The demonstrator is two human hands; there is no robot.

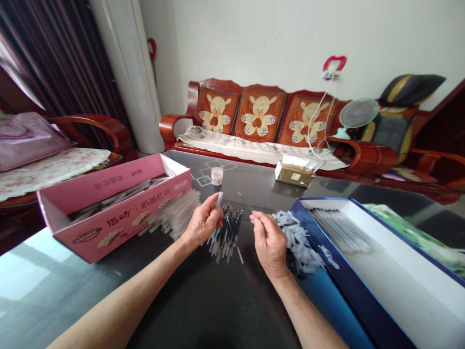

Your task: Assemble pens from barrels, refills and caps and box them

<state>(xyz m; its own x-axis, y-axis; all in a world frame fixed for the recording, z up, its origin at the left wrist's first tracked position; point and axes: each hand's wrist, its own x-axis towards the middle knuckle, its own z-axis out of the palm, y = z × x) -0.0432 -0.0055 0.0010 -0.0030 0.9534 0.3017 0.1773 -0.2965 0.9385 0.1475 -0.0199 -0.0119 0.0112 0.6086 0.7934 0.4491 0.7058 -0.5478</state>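
Observation:
My left hand (205, 219) is closed in a pinch, with the end of a translucent plastic tube (220, 197) showing at its fingertips. Between the thumb and fingers of my right hand (269, 240) is a thin dark stick with a pale tip (244, 200), pointing up and to the left. Below and between both hands lies a bundle of dark slim sticks with clear ends (227, 235). Long translucent tubes (178, 213) are heaped beside my left wrist. A pile of short translucent sleeves (300, 242) sits just right of my right hand.
A pink cardboard box (119, 213) with tubes inside stands left. At right, a blue box (410, 291) holds a row of dark-tipped sticks (343, 230). A small round tub (217, 176) and a tissue pack (295, 173) stand farther back on the dark table (203, 310).

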